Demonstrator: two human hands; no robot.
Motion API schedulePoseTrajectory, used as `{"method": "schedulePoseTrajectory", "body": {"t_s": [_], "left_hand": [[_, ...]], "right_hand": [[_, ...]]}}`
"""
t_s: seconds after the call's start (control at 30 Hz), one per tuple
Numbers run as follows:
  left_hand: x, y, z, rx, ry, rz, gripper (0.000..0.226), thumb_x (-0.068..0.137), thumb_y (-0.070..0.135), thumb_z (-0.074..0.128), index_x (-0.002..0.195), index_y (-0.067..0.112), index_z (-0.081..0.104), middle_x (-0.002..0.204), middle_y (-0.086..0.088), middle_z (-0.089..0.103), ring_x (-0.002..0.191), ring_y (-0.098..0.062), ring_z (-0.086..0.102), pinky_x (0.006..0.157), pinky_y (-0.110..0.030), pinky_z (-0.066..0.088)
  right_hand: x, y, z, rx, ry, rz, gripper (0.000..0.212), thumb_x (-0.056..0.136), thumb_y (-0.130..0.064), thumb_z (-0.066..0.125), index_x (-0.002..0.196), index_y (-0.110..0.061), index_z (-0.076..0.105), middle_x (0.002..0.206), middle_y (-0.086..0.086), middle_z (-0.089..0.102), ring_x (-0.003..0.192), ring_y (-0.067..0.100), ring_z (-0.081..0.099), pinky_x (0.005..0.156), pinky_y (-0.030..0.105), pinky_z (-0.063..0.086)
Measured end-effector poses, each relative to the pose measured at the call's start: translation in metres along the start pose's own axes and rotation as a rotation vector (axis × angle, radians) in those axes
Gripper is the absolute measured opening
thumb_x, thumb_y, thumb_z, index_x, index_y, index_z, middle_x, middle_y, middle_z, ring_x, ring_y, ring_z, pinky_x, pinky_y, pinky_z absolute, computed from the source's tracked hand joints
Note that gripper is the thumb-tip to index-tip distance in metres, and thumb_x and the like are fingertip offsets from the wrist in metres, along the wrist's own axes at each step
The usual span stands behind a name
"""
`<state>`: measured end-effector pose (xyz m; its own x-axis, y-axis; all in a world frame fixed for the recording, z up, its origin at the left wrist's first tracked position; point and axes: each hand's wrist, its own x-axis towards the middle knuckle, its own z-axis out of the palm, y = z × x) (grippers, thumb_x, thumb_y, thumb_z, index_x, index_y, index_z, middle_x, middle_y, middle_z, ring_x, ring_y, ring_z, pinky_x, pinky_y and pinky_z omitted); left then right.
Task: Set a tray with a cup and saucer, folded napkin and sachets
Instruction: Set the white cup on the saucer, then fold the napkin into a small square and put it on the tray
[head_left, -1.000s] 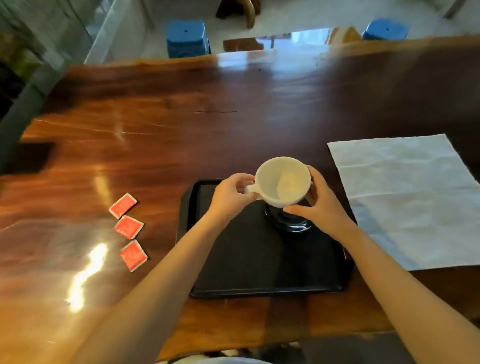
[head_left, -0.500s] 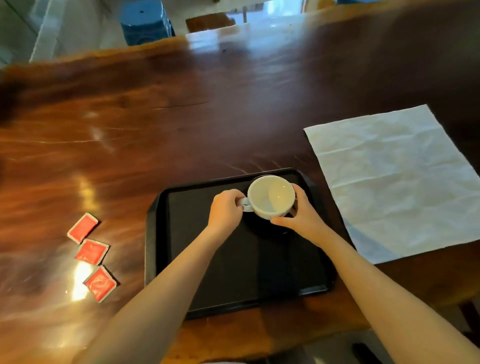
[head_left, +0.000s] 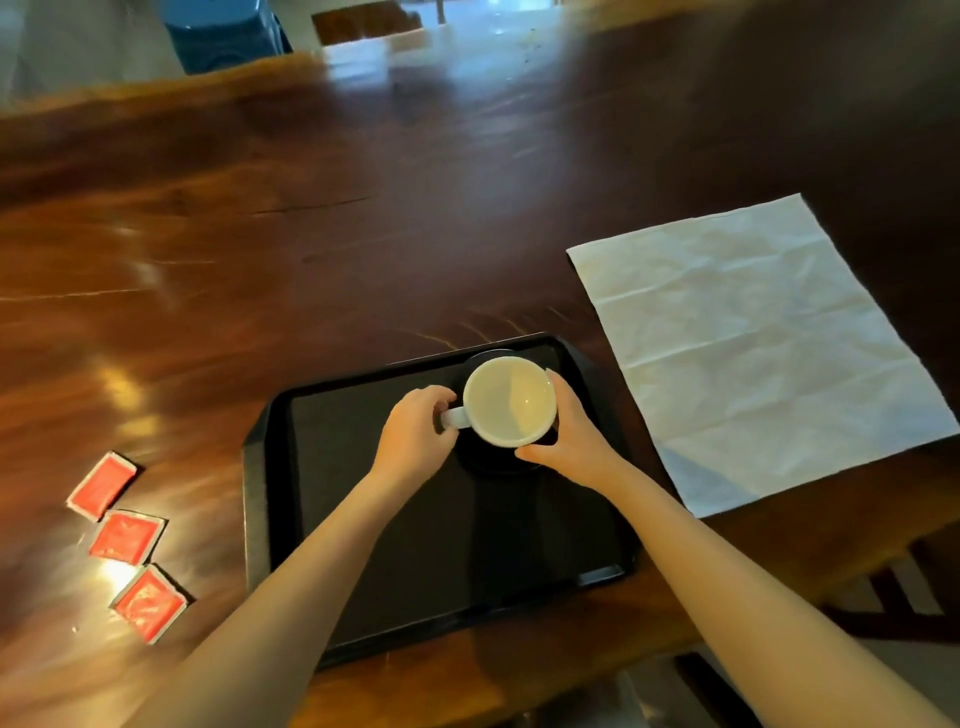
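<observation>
A white cup (head_left: 509, 401) stands on a dark saucer (head_left: 493, 465) in the far right part of the black tray (head_left: 265, 493). My left hand (head_left: 415, 439) pinches the cup's handle, which points left. My right hand (head_left: 574, 436) wraps the cup's right side. A white napkin (head_left: 753, 343) lies flat and unfolded on the table to the right of the tray. Three red sachets (head_left: 127, 538) lie in a row on the table to the left of the tray.
The dark wooden table (head_left: 363, 234) stretches far beyond the tray. A blue stool (head_left: 223, 31) stands past its far edge. A dark chair frame (head_left: 893, 597) shows below the table's near right edge.
The cup has come down from above the saucer and now rests on it, both hands still on it. The view has shifted down and left.
</observation>
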<state>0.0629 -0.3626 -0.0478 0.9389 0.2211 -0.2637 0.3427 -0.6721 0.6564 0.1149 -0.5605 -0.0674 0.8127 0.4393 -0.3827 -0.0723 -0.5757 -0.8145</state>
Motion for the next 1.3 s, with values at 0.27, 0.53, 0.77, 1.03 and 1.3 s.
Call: {"method": "schedulePoseTrajectory", "body": {"t_s": [0.27, 0.53, 0.77, 1.03, 1.3], "left_hand": [[-0.019, 0.065, -0.003, -0.098, 0.352, 0.065, 0.034, 0.088, 0.01, 0.057, 0.122, 0.014, 0.055, 0.121, -0.002, 0.059, 0.113, -0.017, 0.051, 0.097, -0.034, 0.043], [-0.017, 0.214, 0.18, -0.216, 0.197, 0.177, 0.043, 0.097, 0.021, 0.042, 0.139, 0.021, 0.037, 0.147, 0.001, 0.04, 0.136, -0.012, 0.032, 0.109, -0.025, 0.026], [0.021, 0.195, 0.308, 0.461, 0.089, 0.069, 0.055, 0.097, 0.045, 0.009, 0.147, 0.026, -0.004, 0.158, 0.003, -0.008, 0.142, -0.015, -0.018, 0.115, -0.04, -0.016], [0.019, 0.191, 0.309, 0.484, 0.126, -0.014, 0.066, 0.089, 0.061, -0.001, 0.146, 0.03, -0.012, 0.156, 0.007, -0.016, 0.14, -0.009, -0.024, 0.114, -0.034, -0.019], [0.113, 0.257, 0.314, 0.389, 0.223, 0.006, 0.05, 0.1, 0.037, 0.017, 0.147, 0.031, 0.003, 0.158, 0.006, -0.005, 0.144, -0.015, -0.012, 0.113, -0.042, -0.015]], "right_hand": [[-0.021, 0.013, -0.07, 0.035, 0.023, -0.081, 0.071, 0.087, -0.02, 0.063, 0.145, -0.02, 0.022, 0.152, 0.001, 0.029, 0.136, 0.015, 0.031, 0.111, 0.032, 0.029], [-0.041, 0.132, -0.197, -0.369, 0.307, 0.046, 0.05, 0.098, -0.026, 0.04, 0.143, -0.006, 0.028, 0.151, 0.015, 0.029, 0.14, 0.029, 0.022, 0.113, 0.038, 0.018], [-0.023, 0.223, -0.227, -0.864, 0.096, -0.109, 0.06, 0.096, -0.047, 0.022, 0.147, -0.029, -0.004, 0.154, -0.009, -0.017, 0.144, 0.017, -0.015, 0.115, 0.038, -0.012], [-0.055, 0.308, -0.378, -0.924, 0.248, 0.164, 0.064, 0.092, -0.051, 0.003, 0.144, -0.02, -0.017, 0.156, 0.001, -0.019, 0.142, 0.013, -0.019, 0.118, 0.036, -0.008], [0.033, 0.215, -0.296, -0.767, 0.177, -0.218, 0.055, 0.099, -0.032, 0.025, 0.148, -0.021, 0.003, 0.158, -0.002, -0.005, 0.144, 0.015, -0.011, 0.115, 0.036, -0.01]]}}
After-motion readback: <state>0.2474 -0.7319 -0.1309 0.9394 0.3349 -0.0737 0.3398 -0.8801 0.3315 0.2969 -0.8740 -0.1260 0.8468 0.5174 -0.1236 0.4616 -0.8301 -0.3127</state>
